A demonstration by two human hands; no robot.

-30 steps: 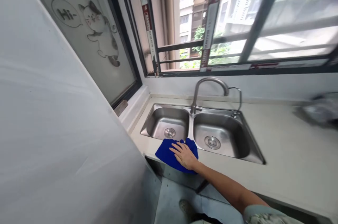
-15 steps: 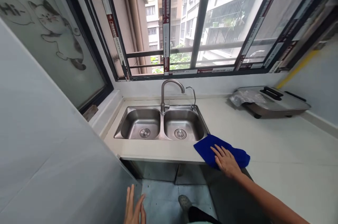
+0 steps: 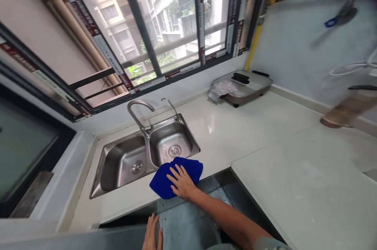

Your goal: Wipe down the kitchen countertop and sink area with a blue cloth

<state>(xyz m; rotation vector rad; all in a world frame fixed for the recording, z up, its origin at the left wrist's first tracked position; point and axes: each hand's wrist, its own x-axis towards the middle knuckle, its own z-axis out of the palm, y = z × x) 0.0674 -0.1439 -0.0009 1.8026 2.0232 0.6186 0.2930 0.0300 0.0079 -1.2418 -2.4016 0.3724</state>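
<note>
Cloth (image 3: 165, 181): blue, spread in a loose fold on the front lip of the desk (image 3: 235, 132), just at 6 o'clock of the right sink bowl (image 3: 171, 144), one corner overhanging the open gap below.
Right hand (image 3: 182, 182): flat on the cloth, fingers (image 3: 175, 172) splayed and pointing to 11 o'clock; grip not closed round anything, palm pressing the fabric down instead of pinching it.
Left hand (image 3: 153, 236): low at 6 o'clock of the view, fingers straight and together, empty, touching nothing that can be made out.
Step in hand: by the look of it, wiping the desk edge in front of the sink, mid-stroke.
Next move calls for: steady downward pressure and a sideways sweep along the narrow front strip, keeping the cloth from slipping off the lip.
Surroundings: faucet (image 3: 138, 114) at 12 o'clock of the cloth; lidded electric pan (image 3: 244, 85) well apart at 2 o'clock, under the window (image 3: 153, 37).
</note>
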